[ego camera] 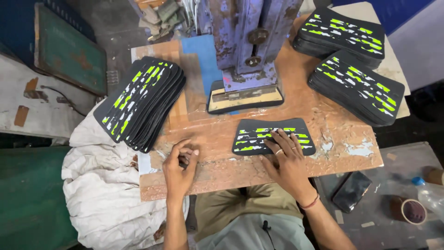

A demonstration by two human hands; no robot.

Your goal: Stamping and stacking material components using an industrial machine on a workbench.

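My right hand (284, 159) lies flat, fingers spread, on a single black curved piece with neon green and white marks (249, 135) at the middle of the wooden board (323, 125). My left hand (179, 163) rests loosely curled on the board's front left part, holding nothing. Just behind the piece stands a worn blue press (249, 37) with a black-edged piece under its plate (244, 98).
A fanned stack of the same printed pieces (141, 102) leans at the left edge. Two more stacks (356, 88) (342, 32) sit at the back right. White cloth (99, 185) lies at left. A dark phone (351, 190), tape roll (413, 210) and bottle (430, 194) are at lower right.
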